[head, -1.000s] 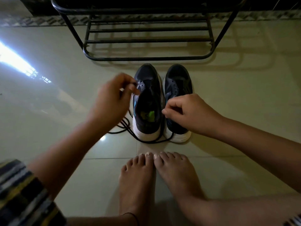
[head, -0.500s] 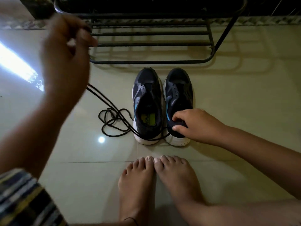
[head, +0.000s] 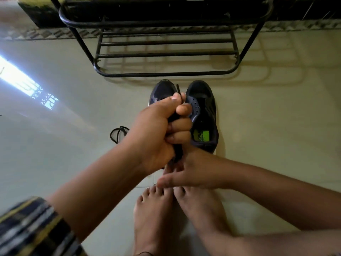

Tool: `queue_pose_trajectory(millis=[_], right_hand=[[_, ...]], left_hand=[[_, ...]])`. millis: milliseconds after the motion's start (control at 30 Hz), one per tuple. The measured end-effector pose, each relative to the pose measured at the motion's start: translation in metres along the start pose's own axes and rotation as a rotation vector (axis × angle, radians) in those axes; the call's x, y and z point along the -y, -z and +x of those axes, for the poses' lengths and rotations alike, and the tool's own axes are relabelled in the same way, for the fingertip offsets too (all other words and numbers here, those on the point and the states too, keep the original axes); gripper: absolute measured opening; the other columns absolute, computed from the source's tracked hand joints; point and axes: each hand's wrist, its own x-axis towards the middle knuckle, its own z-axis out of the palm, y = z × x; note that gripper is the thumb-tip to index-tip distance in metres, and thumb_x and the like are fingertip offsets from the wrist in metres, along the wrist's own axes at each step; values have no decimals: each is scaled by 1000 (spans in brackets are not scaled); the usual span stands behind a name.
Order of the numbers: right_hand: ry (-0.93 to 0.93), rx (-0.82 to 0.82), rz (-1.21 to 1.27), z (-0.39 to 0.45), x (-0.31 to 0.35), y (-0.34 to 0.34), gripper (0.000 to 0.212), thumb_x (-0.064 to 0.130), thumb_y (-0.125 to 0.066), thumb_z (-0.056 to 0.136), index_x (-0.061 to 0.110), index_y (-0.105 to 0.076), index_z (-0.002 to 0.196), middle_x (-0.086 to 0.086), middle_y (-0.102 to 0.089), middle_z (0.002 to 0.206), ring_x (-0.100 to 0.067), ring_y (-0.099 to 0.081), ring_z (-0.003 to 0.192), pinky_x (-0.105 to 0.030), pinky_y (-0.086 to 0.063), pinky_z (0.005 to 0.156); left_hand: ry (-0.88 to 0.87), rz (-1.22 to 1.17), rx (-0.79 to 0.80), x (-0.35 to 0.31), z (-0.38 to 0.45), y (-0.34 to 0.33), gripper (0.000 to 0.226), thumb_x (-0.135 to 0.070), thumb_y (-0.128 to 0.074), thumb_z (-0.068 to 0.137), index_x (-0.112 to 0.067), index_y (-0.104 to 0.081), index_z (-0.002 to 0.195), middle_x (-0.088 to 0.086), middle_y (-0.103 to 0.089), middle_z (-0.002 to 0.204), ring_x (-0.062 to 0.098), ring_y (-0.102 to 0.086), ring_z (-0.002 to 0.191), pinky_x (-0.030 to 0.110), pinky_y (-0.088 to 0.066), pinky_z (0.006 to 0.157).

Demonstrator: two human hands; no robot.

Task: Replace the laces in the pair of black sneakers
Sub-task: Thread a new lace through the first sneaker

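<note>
Two black sneakers stand side by side on the floor, toes toward the rack. My left hand hides most of the left sneaker. The right sneaker has empty eyelets and a green insole label. My left hand grips a bunched black lace above the left sneaker, one tip sticking up past my thumb. A loop of lace lies on the floor to the left. My right hand is just below the left hand, its fingers reaching left to the hanging lace. Their grip is hidden.
A black metal shoe rack stands right behind the sneakers. My bare feet rest on the pale tiled floor just in front of them. A bright light patch lies on the floor at the left.
My left hand has come down from high at the upper left to over the left sneaker, with the lace gathered in it. My right hand left the right sneaker's heel and moved under the left hand.
</note>
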Motion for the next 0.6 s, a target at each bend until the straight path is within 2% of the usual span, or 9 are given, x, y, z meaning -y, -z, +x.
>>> queue_pose_trajectory(millis=[33, 100, 167, 233, 333, 400, 467, 533, 600], right_hand=[[6, 61, 17, -2, 1, -3, 17, 14, -68, 85, 23, -60, 73, 18, -63, 61, 2, -59, 59, -13, -46, 58], [21, 86, -121, -4, -5, -3, 12, 20, -60, 88, 13, -63, 78, 7, -67, 69, -5, -62, 66, -25, -50, 64], [16, 12, -332, -6, -14, 12, 17, 22, -57, 90, 8, -62, 82, -2, -64, 74, -10, -60, 71, -31, -47, 70], [-34, -112, -401, -10, -17, 38, 16, 21, -58, 91, 10, -65, 82, 0, -61, 68, -4, -56, 66, -24, -43, 65], [-125, -282, -420, -15, -13, 78, 11, 23, -60, 89, 20, -68, 82, 6, -60, 63, -2, -52, 57, -23, -39, 58], [-193, -327, -484, -16, -10, 98, 10, 25, -60, 89, 25, -67, 82, 5, -64, 70, -6, -53, 61, -26, -40, 61], [-300, -297, -565, -18, -6, 113, 13, 28, -58, 90, 26, -68, 80, 8, -61, 68, -7, -52, 62, -26, -38, 58], [-444, -173, -700, -19, -4, 123, 17, 30, -57, 91, 26, -68, 79, 7, -62, 71, -10, -56, 68, -28, -41, 60], [-587, -33, -866, -17, -6, 125, 20, 31, -57, 92, 28, -64, 73, 4, -63, 71, -13, -57, 68, -29, -40, 59]], left_hand=[[18, -17, 24, -3, 1, 8, 60, -42, -36, 84, -15, -32, 138, 16, -49, 131, 39, -54, 103, 46, -47, 79], [4, -122, 130, -6, -6, 5, 50, -30, -33, 89, -3, -35, 131, 23, -50, 122, 40, -48, 103, 48, -40, 84], [47, -28, 88, -2, -1, -6, 40, -33, -50, 87, -17, -44, 123, 8, -57, 115, 31, -53, 99, 42, -43, 80], [80, -18, 90, 4, -9, -21, 45, -35, -71, 73, -22, -54, 113, 0, -63, 102, 26, -61, 89, 38, -47, 70], [-78, -89, 161, 0, -14, -21, 54, -34, -79, 64, -17, -60, 112, 1, -66, 98, 29, -65, 85, 38, -50, 65], [-51, -57, 75, 31, 27, -13, 54, -41, -77, 68, -23, -59, 117, -4, -66, 99, 26, -67, 86, 35, -50, 65], [-10, -159, -75, 70, 83, 23, 40, -56, -55, 86, -38, -51, 122, -14, -64, 92, 12, -67, 83, 25, -48, 63], [38, -361, -183, 90, 117, 80, 17, -38, -42, 97, -26, -51, 106, -7, -63, 75, 11, -63, 68, 26, -46, 58], [11, -430, -225, 84, 118, 121, 11, -21, -42, 98, -16, -51, 99, 3, -62, 67, 16, -58, 61, 27, -44, 56]])
